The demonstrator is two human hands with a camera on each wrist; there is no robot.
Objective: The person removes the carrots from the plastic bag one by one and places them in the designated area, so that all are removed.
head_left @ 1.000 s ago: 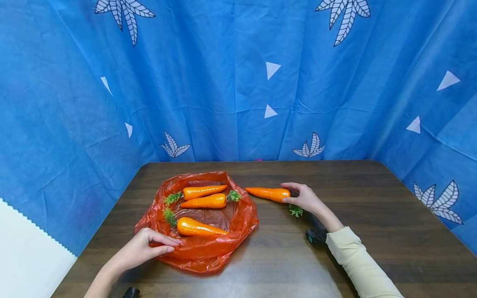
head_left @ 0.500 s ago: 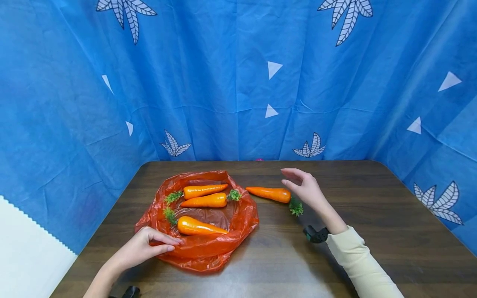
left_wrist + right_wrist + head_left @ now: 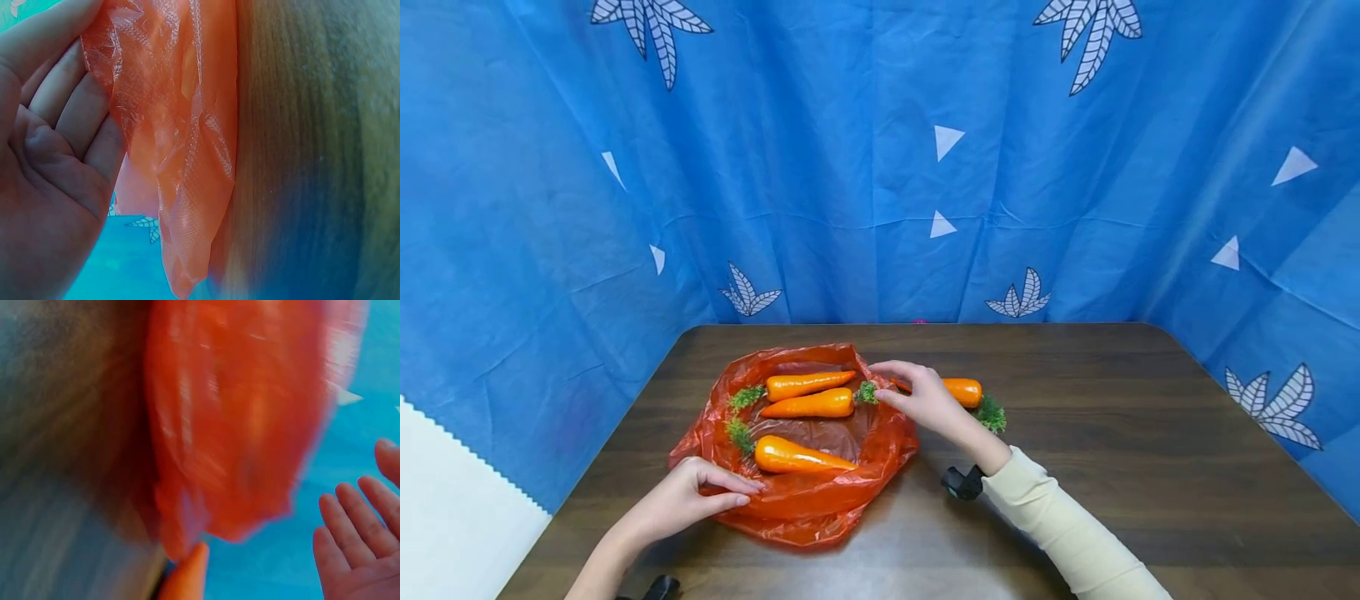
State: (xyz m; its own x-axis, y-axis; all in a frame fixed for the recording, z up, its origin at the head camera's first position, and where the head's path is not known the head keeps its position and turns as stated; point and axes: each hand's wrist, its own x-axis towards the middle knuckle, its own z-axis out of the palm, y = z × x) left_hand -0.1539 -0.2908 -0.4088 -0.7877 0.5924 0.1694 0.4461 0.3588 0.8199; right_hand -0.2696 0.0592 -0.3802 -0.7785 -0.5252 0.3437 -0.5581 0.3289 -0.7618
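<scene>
A red plastic bag (image 3: 820, 504) lies spread with its mouth up, holding three carrots with green tops: a rear carrot (image 3: 808, 384), a middle carrot (image 3: 816, 404) and a front carrot (image 3: 797, 456). My left hand (image 3: 681, 502) pinches the bag's near left rim between thumb and fingers; the left wrist view shows the red film at its fingertips. Over the bag's right edge hovers my right hand (image 3: 928, 407), fingers extended and holding nothing. Beneath and behind it, a fourth-side carrot (image 3: 964, 390) lies on the table, its middle hidden by the hand.
Dark wooden table (image 3: 1150, 467) carries everything. A blue patterned curtain (image 3: 880, 167) encloses the back and sides. Black wrist devices show under both wrists, the right device (image 3: 962, 482) just above the tabletop.
My right hand has let go of the carrot on the table, lifted, and moved left to the bag's right edge. That carrot stays in place. My left hand keeps its pinch.
</scene>
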